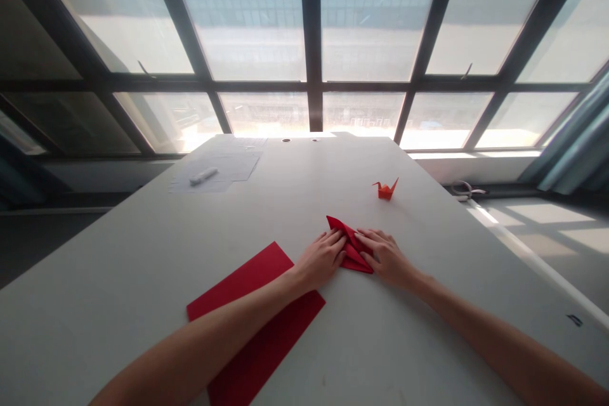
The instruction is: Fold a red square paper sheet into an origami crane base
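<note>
A piece of red origami paper [349,257], partly folded with a pointed tip and a raised flap, lies on the white table between my two hands. On its left side, the fingers of my left hand [326,257] are pressed together and hold it down. From the right, my right hand [384,257] grips the other side, its thumb low and its fingers on the upper folds. My fingers hide part of the creases. Beneath my left forearm rests a larger stack or sheet of red paper [247,282].
A small orange-red paper crane [386,189] stands beyond my right hand. White sheets [242,165] with a white stick-like object [203,176] on them lie at the far left of the table [304,190]. Large windows rise behind. Grey-blue curtains [566,146] hang at the right.
</note>
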The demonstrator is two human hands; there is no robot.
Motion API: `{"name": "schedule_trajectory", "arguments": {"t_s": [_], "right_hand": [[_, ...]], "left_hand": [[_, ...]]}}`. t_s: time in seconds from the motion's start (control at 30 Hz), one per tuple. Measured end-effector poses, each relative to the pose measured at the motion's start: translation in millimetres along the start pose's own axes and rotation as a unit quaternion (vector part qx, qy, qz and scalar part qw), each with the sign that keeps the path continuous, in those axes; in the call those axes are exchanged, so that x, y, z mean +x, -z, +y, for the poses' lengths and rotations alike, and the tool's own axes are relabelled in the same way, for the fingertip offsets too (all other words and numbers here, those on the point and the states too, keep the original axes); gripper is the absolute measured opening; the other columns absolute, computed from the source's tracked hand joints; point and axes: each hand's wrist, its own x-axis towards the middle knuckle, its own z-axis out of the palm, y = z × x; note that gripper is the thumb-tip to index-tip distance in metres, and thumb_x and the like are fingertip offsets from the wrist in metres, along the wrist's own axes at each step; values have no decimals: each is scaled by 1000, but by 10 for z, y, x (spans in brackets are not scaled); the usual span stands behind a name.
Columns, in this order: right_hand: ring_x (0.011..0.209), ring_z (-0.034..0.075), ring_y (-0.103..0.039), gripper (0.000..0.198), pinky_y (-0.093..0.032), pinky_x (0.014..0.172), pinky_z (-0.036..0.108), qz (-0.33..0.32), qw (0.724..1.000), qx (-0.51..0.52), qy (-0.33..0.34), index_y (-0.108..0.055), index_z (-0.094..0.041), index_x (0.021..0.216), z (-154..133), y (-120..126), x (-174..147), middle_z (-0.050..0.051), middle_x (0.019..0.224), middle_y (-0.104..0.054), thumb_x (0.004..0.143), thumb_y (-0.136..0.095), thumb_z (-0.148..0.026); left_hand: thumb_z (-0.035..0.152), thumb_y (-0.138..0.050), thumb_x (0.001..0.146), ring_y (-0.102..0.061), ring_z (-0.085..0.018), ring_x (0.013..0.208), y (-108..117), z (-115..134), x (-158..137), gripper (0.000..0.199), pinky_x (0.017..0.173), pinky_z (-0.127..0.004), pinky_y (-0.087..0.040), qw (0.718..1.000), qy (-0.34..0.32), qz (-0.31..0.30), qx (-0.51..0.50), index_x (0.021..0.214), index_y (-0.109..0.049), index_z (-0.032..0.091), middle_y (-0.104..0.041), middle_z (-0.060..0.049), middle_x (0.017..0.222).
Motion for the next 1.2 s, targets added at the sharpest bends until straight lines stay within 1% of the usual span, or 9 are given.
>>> {"name": "schedule_trajectory", "arguments": {"t_s": [0.3,0.4,0.53,0.63,0.7,0.8,1.0,1.07,1.2], "right_hand": [[138,27,-38,48,-33,111,47,-26,999,-21,27,-45,-24,144,44,-41,18,7,149,-46,97,-41,-26],[141,27,-34,48,-31,112,49,-53,997,-19,49,-41,-26,147,106,-16,30,5,151,-43,99,-39,-27],[142,27,-32,47,-31,113,47,-80,993,-10,91,-38,-30,149,139,76,56,4,153,-40,101,-37,-27],[140,25,-37,43,-33,112,45,-79,989,-4,127,-44,-32,144,108,159,81,4,150,-45,102,-38,-26],[137,23,-41,41,-33,111,43,-76,987,0,139,-49,-33,141,91,209,96,3,147,-49,102,-39,-27],[136,22,-42,39,-33,111,41,-90,986,17,142,-55,-34,136,100,274,111,2,144,-53,102,-37,-26],[138,24,-42,40,-27,115,49,-139,985,77,68,-64,-31,126,54,340,117,2,139,-57,103,-31,-34],[133,24,-48,45,-29,114,47,-112,988,103,33,-69,-26,118,-8,329,124,4,131,-64,103,-28,-38],[111,26,-66,61,-47,102,42,-24,974,215,-63,-75,-17,107,-86,306,156,9,108,-75,103,-20,-43]], "left_hand": [[24,-39,101,-58,-21,100,123,73,47,25,92,-35,-50,999,21,37,13,113,-60,19,-61,-8,107],[22,-41,100,-60,-20,91,162,54,68,24,86,-34,-51,998,37,36,36,118,-58,21,-63,-6,100],[16,-47,95,-54,-25,117,189,46,53,42,99,-42,-45,992,-11,32,120,137,-48,24,-59,-10,124],[8,-42,93,-29,-25,143,187,45,35,51,116,-45,-26,984,-87,14,156,142,-42,21,-41,-10,149],[8,-41,92,-19,-25,148,174,36,24,51,120,-47,-18,981,-95,1,171,142,-43,19,-34,-9,155],[11,-40,95,-25,-25,146,138,11,2,46,119,-45,-20,983,-63,-9,171,139,-45,18,-39,-11,152],[15,-36,98,-35,-25,142,53,-47,-33,44,116,-45,-28,991,-33,-24,124,141,-42,16,-44,-15,148],[13,-38,97,-35,-25,142,44,-56,-33,45,114,-44,-30,993,-34,-31,109,141,-42,17,-44,-15,149],[12,-41,96,-35,-26,141,57,-47,-28,46,114,-43,-30,993,-35,-31,111,141,-42,18,-44,-14,148]]}}
